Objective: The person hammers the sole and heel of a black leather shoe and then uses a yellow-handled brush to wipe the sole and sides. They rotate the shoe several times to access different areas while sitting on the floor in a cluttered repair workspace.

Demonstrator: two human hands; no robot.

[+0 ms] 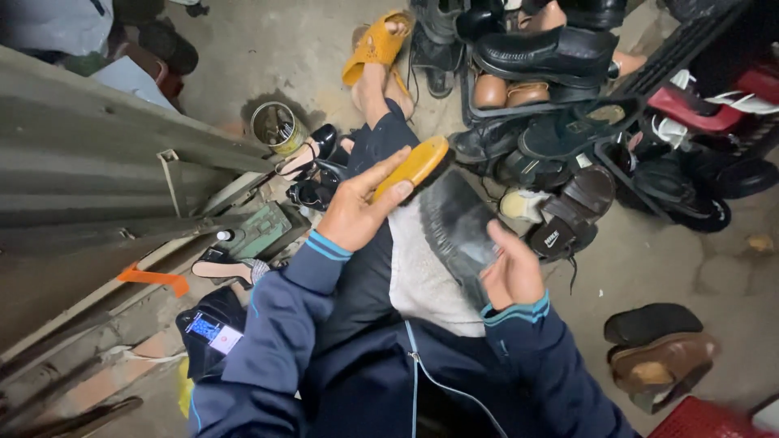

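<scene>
Grey concrete floor (284, 49), stained and cracked, fills a cramped shoe-repair corner, with weathered grey boards (89, 162) walling off the side from 8 to 10 o'clock. Black crates (625, 97) at 1 to 2 o'clock hold a heap of dark leather shoes, too jumbled to count. Two loose shoes, one black (652, 322) and one brown (661, 365), lie on the floor at 4 o'clock. One yellow sandal (376, 47) sits on the person's outstretched foot at 12 o'clock, and one tin can (274, 127) stands at 11 o'clock. At centre, one black shoe (456, 227) rests on a grey cloth (422, 276) over the lap; the right hand (513, 276) is wrapped around its near end. The left hand (355, 212), fingers extended and thumb pressed, pinches one yellow-backed brush (415, 166) just above the shoe's far end.
</scene>
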